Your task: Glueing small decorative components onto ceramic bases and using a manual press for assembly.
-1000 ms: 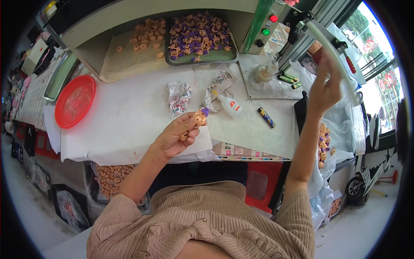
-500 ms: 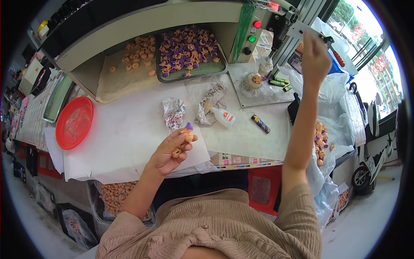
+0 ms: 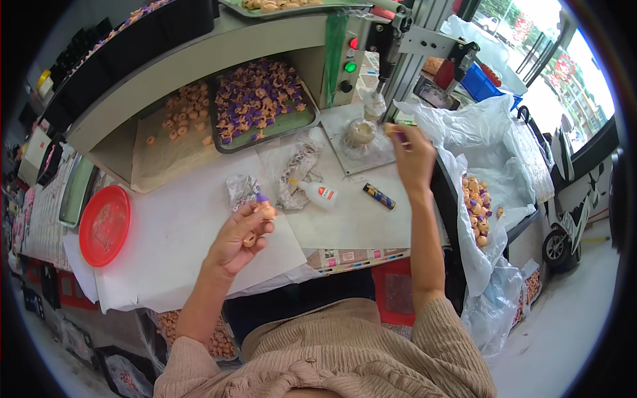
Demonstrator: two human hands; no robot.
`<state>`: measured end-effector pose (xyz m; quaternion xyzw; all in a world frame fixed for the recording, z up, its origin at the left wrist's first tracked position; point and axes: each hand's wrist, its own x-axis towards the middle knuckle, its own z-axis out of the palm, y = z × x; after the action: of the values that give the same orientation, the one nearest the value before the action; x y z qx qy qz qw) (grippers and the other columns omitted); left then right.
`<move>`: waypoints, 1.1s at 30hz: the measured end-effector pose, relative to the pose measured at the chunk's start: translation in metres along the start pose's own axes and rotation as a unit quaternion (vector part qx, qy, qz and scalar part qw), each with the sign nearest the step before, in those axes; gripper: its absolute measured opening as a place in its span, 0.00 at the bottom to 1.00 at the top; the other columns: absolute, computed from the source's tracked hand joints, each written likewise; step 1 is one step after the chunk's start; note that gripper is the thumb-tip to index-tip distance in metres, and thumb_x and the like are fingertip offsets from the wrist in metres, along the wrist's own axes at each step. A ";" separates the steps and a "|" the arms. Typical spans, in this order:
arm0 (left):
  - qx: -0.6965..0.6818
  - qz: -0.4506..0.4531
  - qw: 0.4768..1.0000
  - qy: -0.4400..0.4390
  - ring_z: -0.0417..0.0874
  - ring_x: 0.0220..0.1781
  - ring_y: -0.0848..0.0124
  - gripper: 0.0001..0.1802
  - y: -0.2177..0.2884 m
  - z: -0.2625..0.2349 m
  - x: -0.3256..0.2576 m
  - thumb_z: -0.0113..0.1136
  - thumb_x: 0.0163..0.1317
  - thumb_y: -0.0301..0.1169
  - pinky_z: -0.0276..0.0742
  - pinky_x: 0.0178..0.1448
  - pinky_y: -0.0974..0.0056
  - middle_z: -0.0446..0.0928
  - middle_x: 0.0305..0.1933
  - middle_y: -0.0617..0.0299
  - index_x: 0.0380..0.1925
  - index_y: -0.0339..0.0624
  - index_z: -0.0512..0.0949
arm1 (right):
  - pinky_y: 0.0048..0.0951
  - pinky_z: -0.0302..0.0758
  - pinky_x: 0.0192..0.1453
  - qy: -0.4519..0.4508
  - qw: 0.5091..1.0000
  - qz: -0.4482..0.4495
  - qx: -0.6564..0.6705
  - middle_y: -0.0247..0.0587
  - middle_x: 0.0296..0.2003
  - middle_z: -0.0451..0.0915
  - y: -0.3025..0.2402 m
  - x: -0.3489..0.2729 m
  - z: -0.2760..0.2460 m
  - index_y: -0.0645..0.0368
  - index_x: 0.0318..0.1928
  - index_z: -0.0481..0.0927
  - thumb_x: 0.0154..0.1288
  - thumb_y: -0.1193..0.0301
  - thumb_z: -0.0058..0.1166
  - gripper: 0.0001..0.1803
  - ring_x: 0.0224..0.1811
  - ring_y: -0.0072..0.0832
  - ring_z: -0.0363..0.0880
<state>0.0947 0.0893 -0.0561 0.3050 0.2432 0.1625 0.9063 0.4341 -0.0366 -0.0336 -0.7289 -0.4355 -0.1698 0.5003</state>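
My left hand (image 3: 229,245) is closed over the near part of the table. Between its thumb and fingertips is a small peach figurine part with a purple tip (image 3: 263,207), and a round peach piece (image 3: 249,240) is tucked in the lower fingers. My right hand (image 3: 417,159) pinches a small peach-and-purple figurine (image 3: 397,132), partly covered by the fingers. That hand is just right of the press's plastic-wrapped lower holder (image 3: 361,132), which bears no figurine. Above the holder hangs the wrapped press head (image 3: 373,103).
A tray (image 3: 312,123) of purple-and-peach parts stands beside loose round pieces (image 3: 182,119). Nearby are a glue bottle (image 3: 322,194), a dark tube (image 3: 379,196), crumpled wrappers (image 3: 243,189) and a red plate (image 3: 106,225). Finished-looking figurines (image 3: 476,205) lie in a plastic-lined bin at right.
My right hand has come down from the upper press to beside the holder and taken the figurine off it. My left hand keeps its pieces. The whole view has shifted.
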 end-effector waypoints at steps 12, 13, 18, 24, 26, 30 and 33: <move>0.186 0.013 0.982 -0.034 0.68 0.22 0.87 0.15 0.031 0.058 0.106 0.60 0.65 0.33 0.60 0.20 0.81 0.77 0.36 0.70 0.49 0.41 0.75 | 0.25 0.75 0.42 0.218 0.948 0.055 -0.225 0.40 0.42 0.79 0.041 -0.036 -0.141 0.60 0.43 0.83 0.61 0.77 0.57 0.09 0.36 0.26 0.79; 0.202 0.002 0.978 -0.059 0.68 0.22 0.87 0.15 0.028 0.065 0.122 0.61 0.65 0.34 0.61 0.21 0.81 0.78 0.35 0.70 0.49 0.41 0.75 | 0.25 0.75 0.42 0.217 0.948 0.053 -0.224 0.40 0.42 0.79 0.029 -0.034 -0.139 0.60 0.43 0.83 0.61 0.77 0.57 0.09 0.36 0.26 0.79; 0.317 0.077 0.945 -0.017 0.69 0.21 0.86 0.15 0.002 0.104 0.199 0.67 0.58 0.38 0.65 0.20 0.77 0.76 0.30 0.73 0.42 0.42 0.79 | 0.22 0.73 0.40 0.086 0.990 0.005 -0.109 0.38 0.37 0.81 -0.018 -0.035 -0.124 0.62 0.40 0.83 0.62 0.80 0.55 0.07 0.35 0.23 0.78; 0.399 0.178 0.899 0.004 0.75 0.23 0.78 0.16 -0.034 0.132 0.259 0.70 0.54 0.36 0.70 0.22 0.70 0.74 0.38 0.67 0.39 0.39 0.80 | 0.20 0.75 0.33 0.005 1.000 -0.001 0.027 0.39 0.34 0.81 -0.025 -0.058 -0.103 0.66 0.38 0.82 0.58 0.84 0.56 0.07 0.29 0.20 0.80; 0.430 0.198 0.880 0.035 0.77 0.27 0.74 0.16 -0.040 0.131 0.271 0.70 0.54 0.35 0.74 0.26 0.68 0.72 0.41 0.64 0.38 0.37 0.79 | 0.19 0.74 0.32 -0.029 0.998 0.008 0.047 0.39 0.33 0.81 -0.026 -0.061 -0.099 0.67 0.38 0.82 0.59 0.84 0.56 0.07 0.28 0.20 0.79; 0.529 0.389 0.754 -0.001 0.78 0.42 0.63 0.16 -0.049 0.119 0.294 0.68 0.53 0.32 0.75 0.46 0.62 0.70 0.47 0.58 0.39 0.36 0.78 | 0.19 0.73 0.32 -0.049 0.995 0.007 0.087 0.39 0.32 0.80 -0.023 -0.063 -0.091 0.67 0.38 0.82 0.58 0.85 0.56 0.07 0.27 0.20 0.78; 0.548 0.386 0.742 -0.021 0.76 0.46 0.63 0.16 -0.050 0.127 0.289 0.67 0.54 0.31 0.75 0.48 0.64 0.70 0.47 0.57 0.39 0.34 0.76 | 0.19 0.73 0.31 -0.034 0.996 -0.007 0.084 0.39 0.31 0.80 -0.024 -0.048 -0.094 0.67 0.37 0.82 0.58 0.84 0.56 0.07 0.27 0.20 0.78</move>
<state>0.4105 0.1186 -0.0980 0.8205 0.1325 0.3301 0.4474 0.4051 -0.1381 -0.0109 -0.6865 -0.4700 -0.1107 0.5436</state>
